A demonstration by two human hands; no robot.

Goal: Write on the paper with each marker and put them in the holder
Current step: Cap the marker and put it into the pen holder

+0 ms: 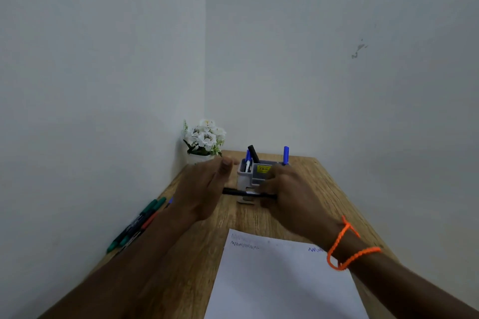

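Observation:
A grey holder (255,179) with a yellow sticker stands at the table's far end, holding a black marker (253,153) and two blue ones (286,155). My right hand (290,197) grips a black marker (233,191) that lies level just in front of the holder. My left hand (204,189) hovers to the left of the holder, fingers straight and holding nothing. The white paper (282,280) lies near me with zigzag lines in black and blue along its top edge.
Several green, red and dark markers (137,225) lie along the table's left edge by the wall. A white pot of white flowers (204,140) stands in the far left corner. Walls close off the wooden table (324,189) at the left and back.

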